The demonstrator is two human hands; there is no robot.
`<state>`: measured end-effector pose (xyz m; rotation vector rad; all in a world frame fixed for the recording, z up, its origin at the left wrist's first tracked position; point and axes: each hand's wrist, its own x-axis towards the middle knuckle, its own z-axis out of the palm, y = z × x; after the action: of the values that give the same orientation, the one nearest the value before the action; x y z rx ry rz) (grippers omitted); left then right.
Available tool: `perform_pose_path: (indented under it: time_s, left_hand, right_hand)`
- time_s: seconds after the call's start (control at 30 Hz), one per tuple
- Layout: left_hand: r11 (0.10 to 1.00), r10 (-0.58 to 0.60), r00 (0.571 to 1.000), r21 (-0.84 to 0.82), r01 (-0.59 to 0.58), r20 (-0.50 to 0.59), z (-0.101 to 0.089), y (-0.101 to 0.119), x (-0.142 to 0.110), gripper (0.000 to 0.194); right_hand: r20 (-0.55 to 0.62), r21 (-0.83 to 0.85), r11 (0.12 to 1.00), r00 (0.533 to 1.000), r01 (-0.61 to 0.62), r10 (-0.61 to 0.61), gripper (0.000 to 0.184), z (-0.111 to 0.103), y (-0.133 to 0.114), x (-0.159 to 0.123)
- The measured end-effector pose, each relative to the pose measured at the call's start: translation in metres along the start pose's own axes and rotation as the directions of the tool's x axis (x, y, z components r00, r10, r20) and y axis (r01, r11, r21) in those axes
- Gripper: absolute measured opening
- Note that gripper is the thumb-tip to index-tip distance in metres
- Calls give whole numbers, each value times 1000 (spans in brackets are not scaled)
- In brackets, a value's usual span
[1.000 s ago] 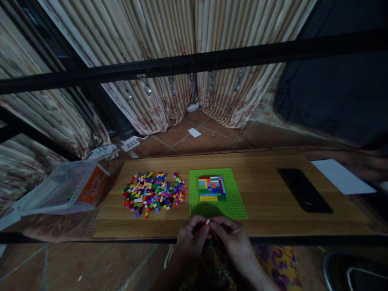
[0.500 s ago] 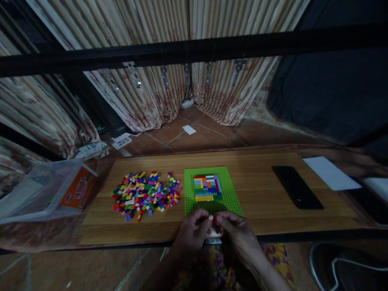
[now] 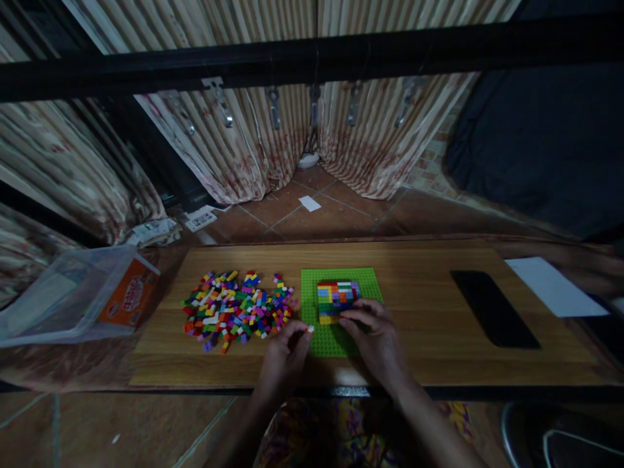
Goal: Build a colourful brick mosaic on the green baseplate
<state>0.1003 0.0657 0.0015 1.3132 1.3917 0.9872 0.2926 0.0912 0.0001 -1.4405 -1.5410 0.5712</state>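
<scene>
A patch of coloured toy bricks [image 3: 331, 300] is built on the green baseplate [image 3: 309, 279]. My right hand [image 3: 375, 328] is over the plate's right side, fingertips at the patch's lower right corner. Its thumb and finger are pinched together; whatever lies between them is too small or hidden to make out. Left of the plate's front part, my left hand [image 3: 287, 348] pinches a small white brick [image 3: 311, 329], with a bit of red beside it. The loose brick pile [image 3: 234, 309] spreads over the table to the left of that hand.
The wooden table [image 3: 419, 364] carries a black flat slab [image 3: 492, 309] at the right, near a white sheet [image 3: 553, 286]. A clear plastic box [image 3: 88, 325] with an orange label stands at the left. Striped curtains [image 3: 258, 149] hang behind a dark bar [image 3: 244, 55].
My hands, close together at the table's front edge before, are now apart. The right hand moved forward to the brick patch; the left moved left and forward with the white brick.
</scene>
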Motion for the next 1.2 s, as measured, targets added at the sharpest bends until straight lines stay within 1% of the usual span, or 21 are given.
perform_pose_path:
  time_s: [0.1, 0.27, 0.4, 0.53, 0.67, 0.83, 1.1, 1.2]
  left_hand:
    - [1000, 5, 1000, 21, -4, -27, -5, -2, 5, 19]
    - [1000, 0, 1000, 10, 0, -8, -4, -1, 9, 19]
    - [999, -23, 1000, -46, 23, 13, 0, 2, 11, 19]
    - [997, -48, 998, -56, 50, 40, 3, 2, 13, 18]
    - [997, -53, 996, -58, 57, 71, 4, 2, 14, 19]
    - [1000, -25, 994, -6, 26, 107, 2, 5, 14, 18]
    - [998, 58, 993, -7, -58, 105, 1, 10, 14, 14]
    - [998, 36, 995, 43, -41, 94, 2, 7, 13, 16]
  right_hand:
    - [-4, -101, 990, 995, 95, -96, 7, 12, -6, 4]
    - [14, -184, 969, 986, 165, -166, 5, 26, -8, 10]
    - [25, -204, 967, 989, 150, -148, 4, 32, -6, 10]
    - [14, -199, 973, 993, 120, -120, 5, 36, -4, 9]
    - [-11, -205, 974, 994, 100, -104, 11, 37, -5, 11]
    - [-5, -231, 970, 997, 74, -77, 14, 37, -8, 14]
    - [21, -258, 964, 998, 63, -60, 16, 36, -10, 20]
    - [34, -263, 963, 998, 65, -58, 17, 36, -10, 21]
